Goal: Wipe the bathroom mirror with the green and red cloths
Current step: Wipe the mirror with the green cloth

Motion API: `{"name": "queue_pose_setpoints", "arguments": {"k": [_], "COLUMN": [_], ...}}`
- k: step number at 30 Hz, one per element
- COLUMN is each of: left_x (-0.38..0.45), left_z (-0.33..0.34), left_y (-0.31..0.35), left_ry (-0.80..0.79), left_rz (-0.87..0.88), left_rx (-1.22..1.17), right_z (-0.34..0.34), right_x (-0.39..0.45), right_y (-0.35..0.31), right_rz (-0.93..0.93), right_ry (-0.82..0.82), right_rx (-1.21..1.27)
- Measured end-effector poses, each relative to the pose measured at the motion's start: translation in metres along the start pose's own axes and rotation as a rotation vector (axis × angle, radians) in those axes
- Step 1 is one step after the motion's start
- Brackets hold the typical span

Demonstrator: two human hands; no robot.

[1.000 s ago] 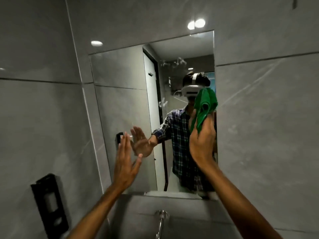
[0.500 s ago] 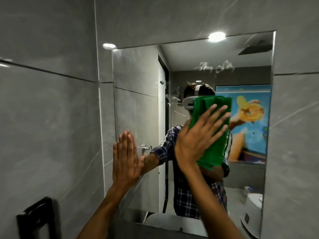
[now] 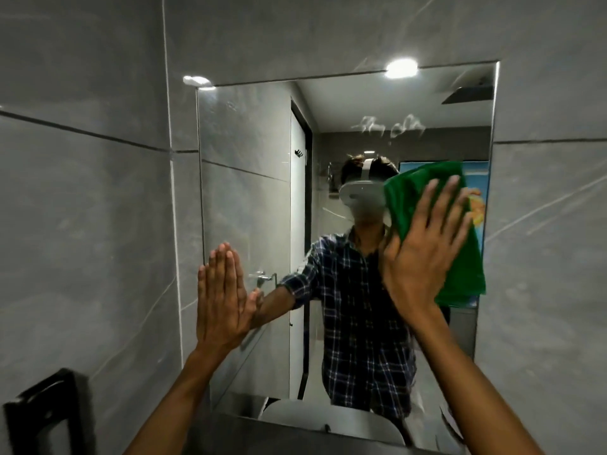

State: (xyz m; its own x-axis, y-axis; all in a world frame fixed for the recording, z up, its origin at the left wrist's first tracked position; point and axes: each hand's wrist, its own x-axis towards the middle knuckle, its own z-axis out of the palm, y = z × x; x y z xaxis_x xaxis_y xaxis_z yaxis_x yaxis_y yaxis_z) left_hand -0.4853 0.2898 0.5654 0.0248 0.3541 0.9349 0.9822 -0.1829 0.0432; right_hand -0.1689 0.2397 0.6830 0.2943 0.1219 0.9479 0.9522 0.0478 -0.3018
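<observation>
Pressing green cloth (image 3: 437,221) flat against bathroom mirror (image 3: 249,178) at 3 o'clock: your right hand (image 3: 423,254), fingers spread wide. Your left hand (image 3: 223,297) flat on glass at 8 o'clock, fingers together, holding nothing. White smears (image 3: 391,126) on glass at 12 o'clock, above cloth. Red cloth not in view.

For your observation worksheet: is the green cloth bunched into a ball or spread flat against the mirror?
Spread flat. The green cloth lies broad under the right hand, whose fingers are splayed against the mirror.
</observation>
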Motion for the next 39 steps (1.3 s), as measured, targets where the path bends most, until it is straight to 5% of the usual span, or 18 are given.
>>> {"name": "queue_pose_setpoints", "arguments": {"k": [3,5,9,12,14,18,22,27,32,36,39], "left_x": [0.0,0.002,0.002,-0.002,-0.003,-0.003,-0.001,-0.002,-0.002,-0.001,-0.003], "left_z": [-0.003,-0.004,0.0,0.001,0.001,-0.003,-0.006,-0.001,0.004,0.002,0.002], "left_y": [-0.002,0.0,-0.004,-0.024,-0.035,-0.028,-0.028,-0.01,-0.011,-0.011,-0.012], "left_ry": [-0.024,-0.025,-0.02,-0.046,-0.048,-0.054,-0.043,-0.003,-0.005,0.004,-0.004], "left_rz": [0.007,0.011,0.036,0.101,0.105,0.098,0.101,0.008,0.025,0.03,0.036], "left_rx": [0.01,-0.005,-0.035,-0.012,-0.009,-0.026,-0.084,-0.19,-0.17,-0.171,-0.147], "right_z": [-0.008,-0.006,0.013,0.018,0.018,-0.003,-0.013,-0.005,0.018,0.036,0.036], "right_x": [0.052,0.072,0.057,0.028,0.016,0.041,0.096,0.116,0.079,0.04,0.018], "right_y": [-0.055,-0.097,-0.145,-0.109,-0.062,0.013,-0.024,-0.125,-0.219,-0.248,-0.202], "right_rz": [0.412,0.4,-0.278,-0.829,-0.904,-0.432,0.131,0.24,-0.095,-0.797,-1.066], "right_ry": [0.096,0.121,-0.02,-0.178,-0.179,-0.056,0.061,0.11,0.007,-0.25,-0.321], "right_rx": [0.09,0.126,0.157,0.096,0.024,-0.035,0.033,0.121,0.267,0.225,0.127]}}
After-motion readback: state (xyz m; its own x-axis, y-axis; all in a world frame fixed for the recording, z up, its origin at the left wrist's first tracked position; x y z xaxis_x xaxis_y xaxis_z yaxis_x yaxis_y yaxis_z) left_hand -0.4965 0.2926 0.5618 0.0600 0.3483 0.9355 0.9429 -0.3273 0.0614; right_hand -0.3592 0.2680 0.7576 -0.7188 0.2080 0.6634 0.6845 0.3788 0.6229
